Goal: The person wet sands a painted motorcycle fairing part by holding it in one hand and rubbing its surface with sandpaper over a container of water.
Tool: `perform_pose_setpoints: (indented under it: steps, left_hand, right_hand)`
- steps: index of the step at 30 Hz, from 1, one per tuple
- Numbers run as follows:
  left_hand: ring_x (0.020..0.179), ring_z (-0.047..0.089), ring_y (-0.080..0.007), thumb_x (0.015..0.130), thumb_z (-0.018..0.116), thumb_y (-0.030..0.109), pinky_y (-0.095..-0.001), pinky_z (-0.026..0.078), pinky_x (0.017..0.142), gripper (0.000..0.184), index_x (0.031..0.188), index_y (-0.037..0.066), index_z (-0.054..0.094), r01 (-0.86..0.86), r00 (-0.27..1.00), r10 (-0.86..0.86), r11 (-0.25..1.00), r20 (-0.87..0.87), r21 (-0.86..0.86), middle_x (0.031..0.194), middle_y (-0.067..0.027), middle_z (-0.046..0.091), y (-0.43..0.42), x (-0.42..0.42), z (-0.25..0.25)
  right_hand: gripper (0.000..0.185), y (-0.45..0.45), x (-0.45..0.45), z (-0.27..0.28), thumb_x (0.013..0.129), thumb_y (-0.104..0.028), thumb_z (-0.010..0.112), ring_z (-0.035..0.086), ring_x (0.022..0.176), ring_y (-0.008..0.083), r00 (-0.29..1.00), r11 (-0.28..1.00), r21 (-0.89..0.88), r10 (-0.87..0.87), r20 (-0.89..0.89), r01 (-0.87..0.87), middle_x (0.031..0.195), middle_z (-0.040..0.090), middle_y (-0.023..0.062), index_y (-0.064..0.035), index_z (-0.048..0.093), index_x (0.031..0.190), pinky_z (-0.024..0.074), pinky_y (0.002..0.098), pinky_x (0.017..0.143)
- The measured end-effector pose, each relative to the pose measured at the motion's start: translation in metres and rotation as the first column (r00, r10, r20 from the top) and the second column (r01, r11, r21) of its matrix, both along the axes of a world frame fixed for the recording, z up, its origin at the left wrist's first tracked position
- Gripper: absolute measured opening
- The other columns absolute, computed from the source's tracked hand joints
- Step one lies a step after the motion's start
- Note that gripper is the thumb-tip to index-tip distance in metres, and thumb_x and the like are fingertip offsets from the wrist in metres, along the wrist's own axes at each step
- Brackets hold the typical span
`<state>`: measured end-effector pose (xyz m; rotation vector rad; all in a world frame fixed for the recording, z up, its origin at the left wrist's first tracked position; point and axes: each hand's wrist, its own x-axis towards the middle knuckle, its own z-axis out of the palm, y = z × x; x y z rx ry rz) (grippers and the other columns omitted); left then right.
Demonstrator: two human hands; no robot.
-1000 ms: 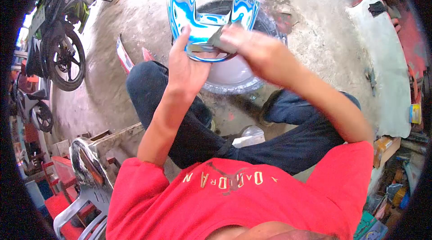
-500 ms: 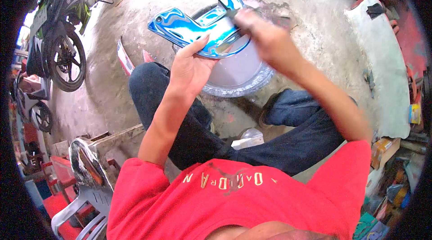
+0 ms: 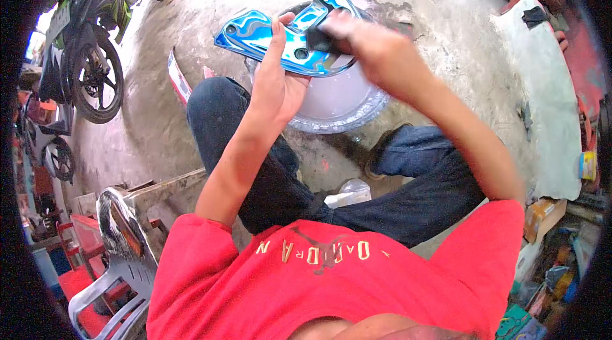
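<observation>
A glossy blue, white and silver patterned motorcycle body panel (image 3: 254,34), angular with a bent arm and a few holes, is held up over a round basin of cloudy water (image 3: 331,101). My left hand (image 3: 278,81) grips the panel's lower edge, thumb and a fingertip showing on its face. Motion blurs my right hand (image 3: 373,40), whose closed fingers press a small dark pad (image 3: 320,40) against the panel's middle. I cannot tell whether this pad is sandpaper or cloth. Part of the basin is hidden behind the panel and my hands.
Motorcycles (image 3: 95,72) stand at the left on the concrete floor (image 3: 150,117). Another red and white panel (image 3: 179,77) lies beyond my left knee. A grey plastic chair (image 3: 121,276) is at the lower left. Along the right runs a pale slab (image 3: 542,110) with a cardboard box (image 3: 544,219) below.
The panel has tilted, and its upper arm has shifted slightly up and right. My left thumb sits higher on its face. The dark pad has moved left and down across the panel.
</observation>
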<state>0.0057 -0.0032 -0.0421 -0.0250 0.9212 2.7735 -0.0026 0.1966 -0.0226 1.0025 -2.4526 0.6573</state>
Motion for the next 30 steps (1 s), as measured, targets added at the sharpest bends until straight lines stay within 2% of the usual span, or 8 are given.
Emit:
perform_pose_setpoints:
  steps: [6,13,18,20,21,25,28,30]
  left_hand:
    - [0.124,0.055,-0.0308,0.105,0.049,0.030,-0.0488,0.045,0.106,0.036,0.132,0.007,0.047,-0.027,1.000,0.027,1.000,-0.004,-0.006,0.135,-0.0182,0.054,0.007,-0.003,-0.001]
    - [0.127,0.053,-0.0322,0.103,0.052,0.028,-0.0500,0.042,0.108,0.037,0.133,0.006,0.048,-0.001,0.999,0.003,0.999,0.050,-0.033,0.138,-0.0199,0.052,0.012,-0.008,-0.010]
    - [0.125,0.054,-0.0323,0.102,0.054,0.029,-0.0510,0.044,0.106,0.037,0.131,0.007,0.050,0.023,0.998,-0.021,0.998,0.055,-0.052,0.136,-0.0179,0.054,0.011,-0.016,-0.021]
    - [0.122,0.057,-0.0309,0.102,0.054,0.030,-0.0504,0.045,0.105,0.035,0.129,0.008,0.051,0.027,0.998,-0.024,0.999,0.060,-0.047,0.133,-0.0161,0.057,0.013,-0.015,-0.022]
    - [0.121,0.058,-0.0302,0.102,0.054,0.030,-0.0501,0.046,0.104,0.034,0.128,0.008,0.052,0.029,0.998,-0.026,0.998,0.061,-0.048,0.131,-0.0151,0.058,0.013,-0.015,-0.022]
    - [0.117,0.060,-0.0277,0.102,0.054,0.032,-0.0478,0.048,0.102,0.031,0.123,0.009,0.055,0.040,0.995,-0.038,0.999,0.093,-0.021,0.127,-0.0132,0.061,0.001,-0.017,-0.034]
    - [0.115,0.061,-0.0271,0.103,0.052,0.034,-0.0459,0.050,0.099,0.029,0.120,0.011,0.057,-0.001,0.992,0.006,0.999,0.126,-0.036,0.124,-0.0131,0.063,0.003,-0.012,-0.024]
    - [0.113,0.062,-0.0258,0.103,0.050,0.037,-0.0448,0.050,0.098,0.028,0.119,0.014,0.053,0.043,0.995,-0.040,0.999,0.095,-0.031,0.122,-0.0126,0.063,-0.004,-0.006,-0.018]
  right_hand:
    - [0.030,0.004,-0.003,-0.006,0.092,-0.013,0.053,0.066,0.101,0.0406,0.977,1.000,0.017,-0.004,-0.215,0.007,0.120,0.064,0.0238,0.0011,0.061,0.117,0.0545,0.0454,0.086]
    - [0.034,0.054,-0.030,0.028,0.100,-0.029,0.051,0.065,0.078,0.0460,0.871,0.870,-0.181,-0.400,0.285,0.459,0.079,0.065,0.0279,0.0008,0.067,0.093,0.0493,0.0542,0.071]
    - [0.027,0.037,-0.020,0.004,0.096,-0.022,0.055,0.066,0.086,0.0444,0.938,0.937,-0.157,-0.278,0.207,0.312,0.091,0.066,0.0278,-0.0006,0.065,0.109,0.0498,0.0523,0.076]
    - [0.029,0.018,-0.005,-0.005,0.094,-0.016,0.055,0.065,0.100,0.0417,0.957,0.973,-0.229,0.043,0.288,0.025,0.104,0.065,0.0283,0.0000,0.062,0.117,0.0520,0.0487,0.085]
    - [0.037,0.011,-0.008,-0.031,0.092,-0.013,0.055,0.062,0.115,0.0360,0.989,0.982,-0.119,0.142,-0.029,-0.144,0.120,0.063,0.0259,0.0009,0.058,0.126,0.0509,0.0433,0.097]
    - [0.041,0.004,-0.009,-0.035,0.089,-0.010,0.054,0.058,0.124,0.0310,0.975,0.979,0.085,0.196,-0.103,-0.187,0.132,0.059,0.0221,0.0005,0.057,0.129,0.0467,0.0403,0.105]
    - [0.046,0.011,-0.026,-0.024,0.087,-0.005,0.058,0.054,0.129,0.0321,0.949,0.992,-0.071,-0.078,0.305,0.105,0.137,0.056,0.0190,-0.0050,0.056,0.134,0.0446,0.0413,0.108]
    - [0.047,-0.004,-0.013,-0.026,0.086,-0.005,0.059,0.054,0.128,0.0324,0.993,0.998,-0.036,0.052,0.107,-0.048,0.136,0.057,0.0198,-0.0049,0.056,0.133,0.0442,0.0412,0.108]
